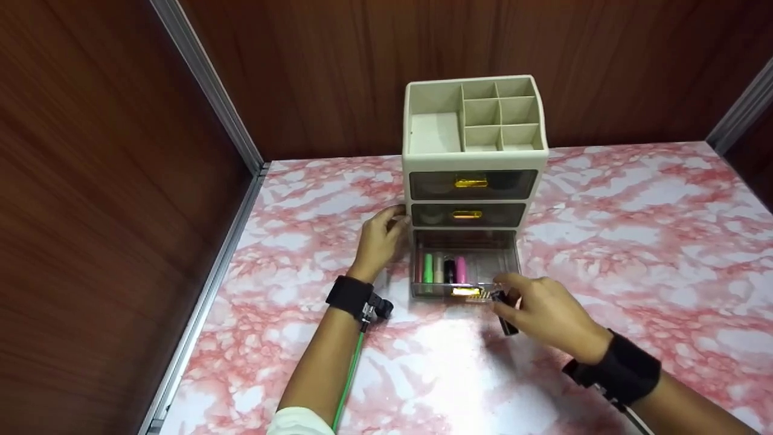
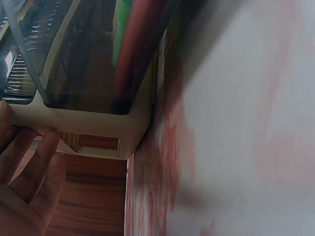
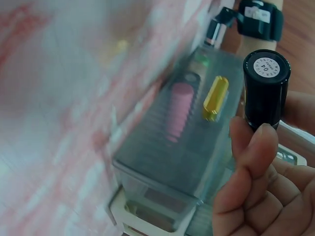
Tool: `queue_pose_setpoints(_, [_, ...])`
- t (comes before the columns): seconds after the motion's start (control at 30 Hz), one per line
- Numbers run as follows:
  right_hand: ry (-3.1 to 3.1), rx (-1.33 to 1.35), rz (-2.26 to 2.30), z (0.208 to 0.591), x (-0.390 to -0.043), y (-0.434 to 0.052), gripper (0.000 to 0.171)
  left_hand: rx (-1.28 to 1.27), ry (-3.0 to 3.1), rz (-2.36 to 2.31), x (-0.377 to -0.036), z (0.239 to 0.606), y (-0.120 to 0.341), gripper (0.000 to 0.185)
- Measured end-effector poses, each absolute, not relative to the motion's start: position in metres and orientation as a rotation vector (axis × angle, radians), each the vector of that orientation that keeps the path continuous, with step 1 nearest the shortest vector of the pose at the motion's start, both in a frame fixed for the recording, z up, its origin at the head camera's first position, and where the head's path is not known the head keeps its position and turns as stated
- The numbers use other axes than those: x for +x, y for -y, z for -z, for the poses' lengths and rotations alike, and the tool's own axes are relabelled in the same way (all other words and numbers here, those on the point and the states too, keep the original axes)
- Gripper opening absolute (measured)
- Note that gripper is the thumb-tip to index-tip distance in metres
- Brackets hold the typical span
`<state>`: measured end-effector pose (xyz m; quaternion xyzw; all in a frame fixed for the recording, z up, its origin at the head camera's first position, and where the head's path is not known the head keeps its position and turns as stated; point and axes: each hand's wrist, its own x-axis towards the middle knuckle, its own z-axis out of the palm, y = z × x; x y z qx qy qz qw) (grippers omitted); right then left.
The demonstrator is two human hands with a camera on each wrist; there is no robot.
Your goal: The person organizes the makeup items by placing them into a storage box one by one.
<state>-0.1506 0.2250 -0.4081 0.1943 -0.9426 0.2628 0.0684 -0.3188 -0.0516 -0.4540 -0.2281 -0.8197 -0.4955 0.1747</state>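
Note:
A cream desk organizer with three smoky drawers stands on the marble-patterned table. Its bottom drawer is pulled out and holds several tubes, among them a green one and a pink one. My left hand rests with straight fingers against the organizer's left side. My right hand pinches a black tube just in front of the drawer's gold handle. In the right wrist view the black tube shows a round "04" label, above the drawer.
The pink marble tabletop spreads to both sides of the organizer. Wood-grain walls close off the back and the left, with a metal rail along the left edge. The organizer's top has several empty compartments.

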Motion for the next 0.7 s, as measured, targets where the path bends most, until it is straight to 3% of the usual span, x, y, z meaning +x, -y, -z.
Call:
queue_pose_setpoints(0.47, [2.826, 0.393, -0.882, 0.380, -0.191, -0.229, 0.042, -0.631, 2.332, 1.400, -0.319, 0.452, 0.051, 0.027])
queue_pose_setpoints(0.7, [2.788, 0.324, -0.841, 0.383, -0.219, -0.222, 0.035, -0.622, 2.342, 1.408, -0.318, 0.452, 0.051, 0.029])
